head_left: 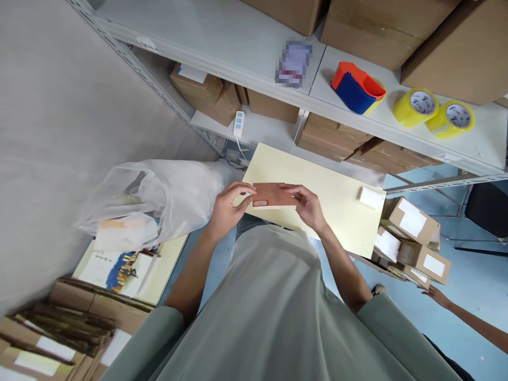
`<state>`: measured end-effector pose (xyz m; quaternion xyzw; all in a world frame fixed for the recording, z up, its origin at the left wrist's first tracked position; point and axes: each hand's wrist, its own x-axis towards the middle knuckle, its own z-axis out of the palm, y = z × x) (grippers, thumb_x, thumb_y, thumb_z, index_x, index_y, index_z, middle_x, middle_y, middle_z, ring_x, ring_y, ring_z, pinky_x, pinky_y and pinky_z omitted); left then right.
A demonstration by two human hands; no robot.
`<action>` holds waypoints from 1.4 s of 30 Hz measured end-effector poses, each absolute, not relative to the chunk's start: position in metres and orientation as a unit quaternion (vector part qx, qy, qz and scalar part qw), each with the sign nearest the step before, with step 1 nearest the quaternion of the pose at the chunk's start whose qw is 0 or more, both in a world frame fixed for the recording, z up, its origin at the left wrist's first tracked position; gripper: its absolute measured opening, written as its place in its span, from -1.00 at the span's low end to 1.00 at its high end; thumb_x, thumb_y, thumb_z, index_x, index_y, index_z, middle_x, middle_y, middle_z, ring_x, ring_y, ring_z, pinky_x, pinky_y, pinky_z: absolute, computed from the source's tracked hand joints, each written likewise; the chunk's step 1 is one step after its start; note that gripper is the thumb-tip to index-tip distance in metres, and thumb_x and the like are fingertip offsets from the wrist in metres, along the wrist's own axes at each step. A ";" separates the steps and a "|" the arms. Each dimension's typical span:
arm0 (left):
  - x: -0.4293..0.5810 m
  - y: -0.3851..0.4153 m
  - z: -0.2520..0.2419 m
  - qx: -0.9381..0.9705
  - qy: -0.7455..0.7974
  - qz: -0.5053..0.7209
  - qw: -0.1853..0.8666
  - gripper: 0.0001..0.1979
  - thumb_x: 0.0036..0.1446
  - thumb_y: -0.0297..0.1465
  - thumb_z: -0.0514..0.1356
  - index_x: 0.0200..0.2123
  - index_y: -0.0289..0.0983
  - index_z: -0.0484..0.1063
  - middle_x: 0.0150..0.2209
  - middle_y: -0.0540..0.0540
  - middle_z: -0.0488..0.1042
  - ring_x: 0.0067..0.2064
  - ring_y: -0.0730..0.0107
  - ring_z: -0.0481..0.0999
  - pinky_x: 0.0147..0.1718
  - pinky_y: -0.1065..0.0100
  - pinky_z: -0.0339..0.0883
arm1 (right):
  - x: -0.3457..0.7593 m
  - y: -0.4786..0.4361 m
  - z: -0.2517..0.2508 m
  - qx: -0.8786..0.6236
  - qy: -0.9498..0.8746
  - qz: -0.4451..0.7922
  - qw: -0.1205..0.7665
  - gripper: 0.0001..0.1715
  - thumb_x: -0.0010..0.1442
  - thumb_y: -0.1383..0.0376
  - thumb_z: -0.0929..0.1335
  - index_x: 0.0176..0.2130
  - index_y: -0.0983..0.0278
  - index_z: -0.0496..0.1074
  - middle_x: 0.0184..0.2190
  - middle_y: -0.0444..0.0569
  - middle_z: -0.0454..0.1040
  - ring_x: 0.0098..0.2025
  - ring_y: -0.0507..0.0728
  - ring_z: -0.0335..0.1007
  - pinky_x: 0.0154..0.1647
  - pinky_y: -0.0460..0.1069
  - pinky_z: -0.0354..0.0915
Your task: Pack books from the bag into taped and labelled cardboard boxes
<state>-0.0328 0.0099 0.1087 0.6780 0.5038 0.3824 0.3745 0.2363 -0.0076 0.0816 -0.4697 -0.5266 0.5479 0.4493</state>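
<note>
A reddish-brown book (274, 193) with a pale page edge and a small red-framed label is held level over the near edge of the cream tabletop (317, 180). My left hand (233, 205) pinches its left end between thumb and fingers. At the other end, my right hand (308, 205) grips the right side, fingers over the top and thumb partly hidden. The book looks closed. On the right part of the tabletop lies a small white block-like item (372, 198), apart from both hands.
A white plastic bag (190, 190) stands left, near more books (119, 272). The shelf (222, 47) ahead carries cartons, two yellow tape rolls (416, 107) and an orange-blue holder (357, 89). At right, another person's hand (438, 297) touches stacked cardboard boxes (413, 238).
</note>
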 end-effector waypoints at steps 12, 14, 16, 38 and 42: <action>-0.070 -0.025 0.094 0.562 0.582 0.387 0.441 -0.59 0.45 0.03 0.26 -0.03 -0.19 0.63 0.01 -0.18 0.73 0.04 0.15 0.70 0.12 0.17 0.56 | 0.197 0.006 0.079 -0.490 -0.523 0.560 0.415 -0.37 0.31 -0.28 0.53 0.08 0.09 0.55 -0.24 -0.09 0.64 -0.27 0.13 0.51 -0.15 0.05 0.52; -0.078 -0.034 0.095 0.547 0.592 0.392 0.443 -0.56 0.45 0.05 0.25 0.00 -0.18 0.65 0.06 -0.20 0.73 0.10 0.12 0.70 0.17 0.15 0.56 | 0.189 0.010 0.079 -0.480 -0.547 0.559 0.396 -0.44 0.37 -0.27 0.47 0.00 0.11 0.60 -0.15 -0.03 0.68 -0.23 0.15 0.54 -0.15 0.06 0.52; -0.085 -0.043 0.096 0.526 0.604 0.405 0.442 -0.55 0.38 0.07 0.30 0.00 -0.18 0.66 0.06 -0.19 0.73 0.10 0.10 0.70 0.17 0.13 0.58 | 0.182 0.015 0.078 -0.464 -0.571 0.566 0.372 -0.48 0.39 -0.22 0.46 0.01 0.11 0.65 -0.08 0.00 0.71 -0.20 0.15 0.57 -0.11 0.08 0.55; -0.129 -0.119 0.109 0.316 0.727 0.501 0.347 -0.33 0.27 0.32 0.32 -0.40 -0.21 0.58 -0.52 -0.07 0.59 -0.61 0.45 0.28 -0.59 0.32 0.17 | 0.080 0.021 0.098 -0.367 -0.589 0.689 0.207 -0.23 0.18 -0.45 0.52 -0.39 0.17 0.54 -0.51 -0.07 0.60 -0.52 0.12 0.54 -0.49 0.00 0.49; -0.127 -0.118 0.106 0.311 0.726 0.517 0.329 -0.24 0.36 0.35 0.18 -0.40 -0.23 0.63 -0.46 -0.13 0.65 -0.64 0.44 0.35 -0.60 0.30 0.25 | 0.080 0.021 0.096 -0.387 -0.566 0.697 0.209 -0.18 0.20 -0.49 0.47 -0.33 0.19 0.58 -0.44 0.01 0.67 -0.41 0.18 0.66 -0.35 0.05 0.64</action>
